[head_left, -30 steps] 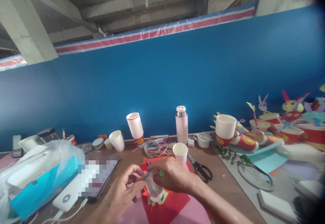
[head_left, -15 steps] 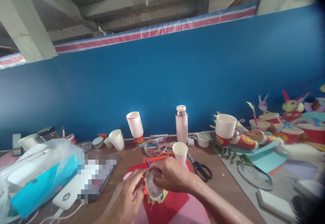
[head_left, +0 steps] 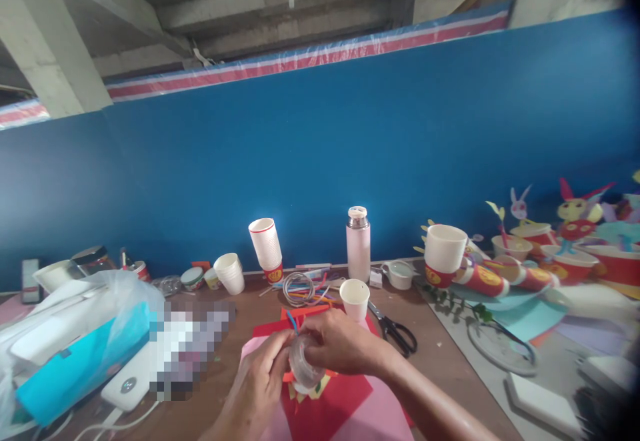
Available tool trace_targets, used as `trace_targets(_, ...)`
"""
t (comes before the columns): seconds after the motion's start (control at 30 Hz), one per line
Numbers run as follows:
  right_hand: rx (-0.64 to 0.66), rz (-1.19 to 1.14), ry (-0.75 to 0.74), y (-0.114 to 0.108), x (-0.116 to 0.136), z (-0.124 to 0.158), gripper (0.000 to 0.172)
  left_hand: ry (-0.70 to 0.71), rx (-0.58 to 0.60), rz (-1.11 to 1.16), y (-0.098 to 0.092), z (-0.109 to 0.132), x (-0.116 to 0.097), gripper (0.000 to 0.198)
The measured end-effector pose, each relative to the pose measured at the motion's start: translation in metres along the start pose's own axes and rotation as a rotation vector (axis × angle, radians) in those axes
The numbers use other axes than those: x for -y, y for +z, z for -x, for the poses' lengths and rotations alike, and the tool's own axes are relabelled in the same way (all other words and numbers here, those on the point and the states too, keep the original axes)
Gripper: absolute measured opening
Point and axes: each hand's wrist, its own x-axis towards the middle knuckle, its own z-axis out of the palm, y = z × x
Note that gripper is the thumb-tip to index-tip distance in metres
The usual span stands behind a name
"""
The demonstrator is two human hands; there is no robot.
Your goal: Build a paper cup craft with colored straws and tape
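Note:
My right hand (head_left: 334, 342) is closed around a roll of clear tape (head_left: 306, 363), its thumb inside the ring. My left hand (head_left: 267, 365) meets it from the left, fingers pinched together at the roll's edge; whatever they grip is hidden. A thin blue stick (head_left: 293, 321) pokes up between the two hands. Under the roll, a yellow paper cutout with pointed edges (head_left: 320, 386) partly shows. Red paper (head_left: 330, 409) and pink paper (head_left: 385, 414) lie beneath the hands. Just beyond my right hand stands a white paper cup (head_left: 355, 299).
Black-handled scissors (head_left: 397, 334) lie right of the cup. Behind are a cable coil (head_left: 299, 289), a pale pink flask (head_left: 359, 247) and stacked paper cups (head_left: 265, 244). Paper-cup crafts (head_left: 570, 254) crowd the right; a plastic bag (head_left: 125, 294) and white power bank (head_left: 130, 384) sit left.
Both hands stay together over the paper. The tape roll has turned slightly and shifted a little to the right, and my left hand has closed in against it.

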Motion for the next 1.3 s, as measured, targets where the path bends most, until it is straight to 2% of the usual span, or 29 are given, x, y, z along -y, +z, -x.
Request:
trace_targets(0.33,0.111,-0.112,0.099,-0.002,-0.008,0.000,0.022,-0.110,-0.066,0.138,0.011,0.001,0.004,0.029)
trace_targets(0.53,0.109,0.053,0.051,0.000,-0.020,-0.005,0.010,-0.233,-0.076,0.269,0.002,0.001,-0.004,0.033)
trace_targets(0.67,0.146,0.100,0.021,0.004,-0.025,-0.008,0.010,-0.238,0.010,0.404,-0.006,-0.003,-0.011,0.033)
trace_targets(0.87,0.204,0.179,0.056,0.008,-0.026,-0.009,0.012,-0.266,0.139,0.595,-0.013,-0.007,-0.012,0.034)
trace_targets(1.1,0.183,0.178,0.045,0.008,-0.024,-0.009,0.013,-0.273,0.224,0.799,-0.015,-0.008,-0.021,0.029)
trace_targets(1.3,0.229,0.187,0.041,0.013,-0.028,-0.010,0.017,-0.385,0.208,0.832,-0.010,-0.009,-0.018,0.030)
